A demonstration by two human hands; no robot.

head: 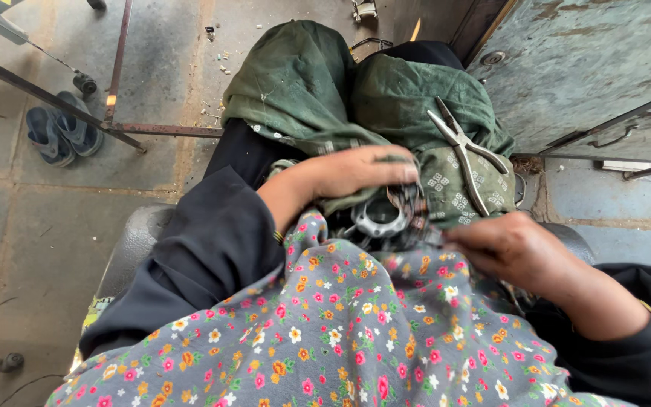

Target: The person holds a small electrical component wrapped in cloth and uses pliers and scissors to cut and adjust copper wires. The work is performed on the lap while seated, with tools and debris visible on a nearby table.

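On the lap, a round metal part point(378, 217) w/ a central opening is sitting half-wrapped in green cloth point(416, 98). L hand point(356, 172) is lying over its top edge, fingers together, pressing cloth onto it. R hand point(508, 245) is touching its right side, fingers curled; grip can't be told. Pliers point(465, 154) are resting on the cloth just beyond. Flowered grey fabric point(340, 332) is covering the near lap. Sandals point(62, 132) are lying on the floor far left.

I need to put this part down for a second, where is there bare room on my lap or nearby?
Free: the green cloth over the left knee, left of the pliers, and the concrete floor beyond the sandals. Crowded: the middle of the lap, where the left hand and right hand close around the metal ring part.
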